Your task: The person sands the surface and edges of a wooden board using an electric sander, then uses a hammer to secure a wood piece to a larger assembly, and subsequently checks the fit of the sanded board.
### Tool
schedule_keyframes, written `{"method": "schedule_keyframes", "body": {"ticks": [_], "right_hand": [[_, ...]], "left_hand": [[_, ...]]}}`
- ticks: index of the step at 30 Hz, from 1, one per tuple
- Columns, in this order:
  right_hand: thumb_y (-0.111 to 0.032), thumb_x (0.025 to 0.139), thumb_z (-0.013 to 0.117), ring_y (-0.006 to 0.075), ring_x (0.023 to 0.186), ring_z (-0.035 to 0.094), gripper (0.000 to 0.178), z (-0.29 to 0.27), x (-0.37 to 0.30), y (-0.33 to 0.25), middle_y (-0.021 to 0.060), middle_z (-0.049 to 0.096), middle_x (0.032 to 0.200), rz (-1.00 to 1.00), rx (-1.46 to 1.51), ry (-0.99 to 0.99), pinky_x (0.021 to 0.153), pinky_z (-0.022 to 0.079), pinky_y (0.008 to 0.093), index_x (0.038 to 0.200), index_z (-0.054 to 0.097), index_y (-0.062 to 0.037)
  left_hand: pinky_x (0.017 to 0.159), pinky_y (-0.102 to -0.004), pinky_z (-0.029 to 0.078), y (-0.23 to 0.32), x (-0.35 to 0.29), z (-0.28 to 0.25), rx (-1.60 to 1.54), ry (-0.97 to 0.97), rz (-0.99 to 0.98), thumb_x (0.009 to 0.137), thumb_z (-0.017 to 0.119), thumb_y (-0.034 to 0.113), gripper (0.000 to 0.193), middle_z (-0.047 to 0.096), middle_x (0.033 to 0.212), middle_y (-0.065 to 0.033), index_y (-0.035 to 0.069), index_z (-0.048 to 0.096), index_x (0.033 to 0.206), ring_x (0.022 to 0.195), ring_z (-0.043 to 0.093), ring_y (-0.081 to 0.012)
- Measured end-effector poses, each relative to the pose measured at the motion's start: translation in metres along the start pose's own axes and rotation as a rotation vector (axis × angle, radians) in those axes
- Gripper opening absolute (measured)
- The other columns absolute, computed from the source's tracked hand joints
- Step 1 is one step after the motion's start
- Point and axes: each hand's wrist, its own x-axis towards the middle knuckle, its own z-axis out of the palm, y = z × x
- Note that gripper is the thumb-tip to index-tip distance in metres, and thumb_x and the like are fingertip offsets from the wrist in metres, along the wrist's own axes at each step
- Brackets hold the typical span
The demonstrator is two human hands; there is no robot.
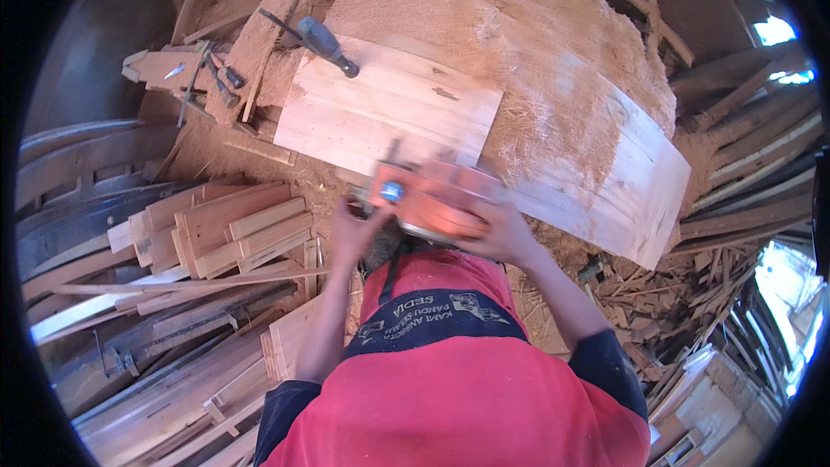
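Note:
An orange electric planer [437,199] with a blue knob is held close in front of my body, slightly smeared by motion. Its far edge overlaps the near edge of a pale wooden panel [389,99]; I cannot tell whether it touches the wood. My left hand [354,229] grips the planer's left end, beside the knob. Around its right end my right hand [503,229] is closed, with part of the fingers hidden by the orange body. A second pale panel [631,186], partly covered with shavings, lies to the right.
A heap of shavings [484,26] covers the far side. A blue-grey tool [324,41] rests at the first panel's far left corner; hand tools [226,78] lie further left. Stacked boards [233,229] stand at left, wood scraps [640,294] at right.

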Motion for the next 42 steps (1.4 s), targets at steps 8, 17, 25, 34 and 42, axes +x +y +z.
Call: {"method": "schedule_keyframes", "body": {"ticks": [8,17,25,34,42], "right_hand": [[-0.025,0.066,0.085,0.0384,0.081,0.067,0.041,-0.005,-0.018,0.006,0.0178,0.068,0.088,-0.010,0.054,0.062,0.072,0.054,0.0424,0.096,0.065,-0.0044],[-0.033,0.070,0.082,0.0387,0.078,0.067,0.040,0.053,0.097,-0.061,0.0183,0.067,0.083,-0.071,0.022,0.002,0.069,0.053,0.0468,0.093,0.064,-0.0052],[-0.039,0.075,0.077,0.0390,0.085,0.068,0.041,0.102,0.201,-0.122,0.0202,0.069,0.089,-0.052,0.055,-0.062,0.075,0.054,0.0497,0.094,0.063,-0.0057],[-0.034,0.076,0.075,0.0411,0.086,0.067,0.039,0.114,0.224,-0.131,0.0231,0.070,0.093,-0.139,0.164,0.016,0.077,0.054,0.0494,0.092,0.063,0.0000],[-0.039,0.072,0.082,0.0371,0.096,0.067,0.059,-0.009,-0.013,0.000,0.0157,0.069,0.105,-0.009,0.065,0.051,0.082,0.054,0.0458,0.120,0.064,-0.0107]], "left_hand": [[0.074,-0.0348,0.053,-0.006,-0.010,0.019,-0.076,-0.028,0.034,0.061,0.093,0.053,0.082,0.067,0.093,-0.0139,-0.005,0.057,0.107,0.082,0.064,-0.0220],[0.073,-0.0313,0.052,-0.041,0.069,-0.084,-0.061,0.177,-0.019,0.064,0.093,0.049,0.084,0.069,0.094,-0.0125,-0.006,0.062,0.119,0.082,0.063,-0.0183],[0.077,-0.0274,0.052,-0.091,0.158,-0.174,-0.194,0.253,-0.028,0.072,0.090,0.043,0.076,0.070,0.100,-0.0110,-0.008,0.062,0.120,0.088,0.064,-0.0145],[0.066,-0.0254,0.048,-0.085,0.174,-0.203,-0.248,0.220,-0.014,0.087,0.079,0.036,0.059,0.068,0.096,-0.0052,-0.006,0.062,0.124,0.080,0.061,-0.0101],[0.073,-0.0372,0.054,0.002,-0.008,0.011,0.065,-0.036,0.041,0.066,0.089,0.049,0.077,0.070,0.094,-0.0171,-0.007,0.063,0.112,0.082,0.067,-0.0247]]}}
